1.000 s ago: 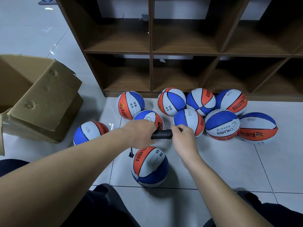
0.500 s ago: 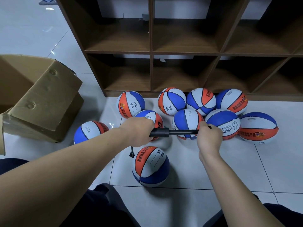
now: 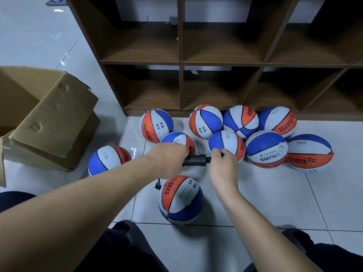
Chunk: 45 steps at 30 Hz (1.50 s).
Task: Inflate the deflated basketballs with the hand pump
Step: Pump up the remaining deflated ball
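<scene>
Basketball [image 3: 180, 200] nearest the camera sits on the tiled floor [image 3: 275, 203] between the person's knees, w/ a thin black hose [image 3: 158, 184] at its upper-left edge; needle and valve too small to make out. Hand pump [image 3: 196, 160] held level just above it, barrel mostly covered. Left hand [image 3: 168, 159] curled round the barrel's left end. Right hand [image 3: 223, 167] gripping the handle end, close against the barrel; handle itself hidden exc. a small black tip. Nine other balls [image 3: 267, 149] lie grouped before the wooden shelf unit [image 3: 180, 63]; two partly blocked by the hands. Cardboard box [image 3: 49, 118] at left, cut off by the frame edge.
</scene>
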{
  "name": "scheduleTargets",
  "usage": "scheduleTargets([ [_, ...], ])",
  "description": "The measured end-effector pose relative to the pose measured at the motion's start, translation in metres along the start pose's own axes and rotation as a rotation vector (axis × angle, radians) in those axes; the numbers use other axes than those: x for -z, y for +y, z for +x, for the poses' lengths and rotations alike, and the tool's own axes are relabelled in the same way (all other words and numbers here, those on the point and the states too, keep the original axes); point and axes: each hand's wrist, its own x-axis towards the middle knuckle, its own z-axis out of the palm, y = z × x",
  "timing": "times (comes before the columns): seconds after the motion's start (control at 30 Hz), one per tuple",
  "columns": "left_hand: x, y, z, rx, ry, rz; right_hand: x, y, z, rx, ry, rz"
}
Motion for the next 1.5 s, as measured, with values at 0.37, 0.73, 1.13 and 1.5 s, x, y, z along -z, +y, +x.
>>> scheduleTargets([
  [0.37,0.000,0.001,0.000,-0.011,0.021,0.001,-0.002,-0.005,-0.004,-0.010,-0.089,0.037],
  [0.73,0.017,-0.013,-0.004,-0.004,-0.136,-0.061,0.038,0.001,0.032,-0.163,-0.071,0.059],
  [1.13,0.003,-0.009,-0.004,0.017,-0.100,-0.001,0.040,0.016,0.031,-0.183,0.236,0.205],
  [1.5,0.006,-0.002,-0.004,0.019,-0.073,-0.015,0.008,0.009,0.015,-0.073,0.048,0.048],
])
